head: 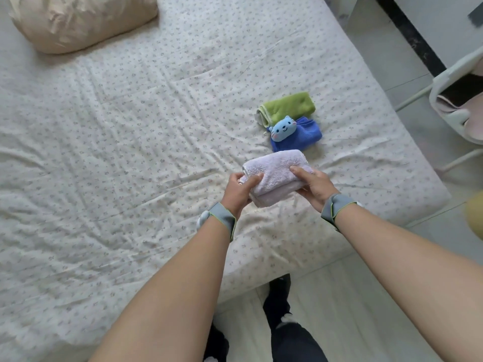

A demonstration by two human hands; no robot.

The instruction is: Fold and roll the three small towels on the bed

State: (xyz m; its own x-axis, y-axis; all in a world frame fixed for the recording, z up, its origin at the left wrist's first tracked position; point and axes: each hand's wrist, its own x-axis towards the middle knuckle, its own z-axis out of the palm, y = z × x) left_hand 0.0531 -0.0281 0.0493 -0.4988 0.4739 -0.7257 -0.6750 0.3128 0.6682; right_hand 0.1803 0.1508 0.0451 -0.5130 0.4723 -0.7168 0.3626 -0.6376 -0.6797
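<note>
A person stands at the foot corner of a bed point(130, 126) covered in a white sheet with a tiny floral print, both bare forearms reaching forward over it. Just right of centre, the two hands hold a pale lilac fluffy towel rolled into a thick bundle point(274, 173). The left hand point(239, 190) grips the roll's left end, thumb on top and fingers curled underneath. The right hand point(315, 186) grips the right end, thumb pressed on top, fingers wrapped below. Each wrist wears a grey band with a green edge.

At about one o'clock from the lilac roll, close by on the sheet, lies a royal blue rolled towel with a light blue plush cat face point(298, 134). Touching it at its twelve o'clock side is a green rolled towel with pale trim point(287, 107).

At the far ten o'clock corner of the bed rests a beige pillow point(78, 19). At three o'clock, off the bed, a white chair point(454, 100) stands on a pale floor.
</note>
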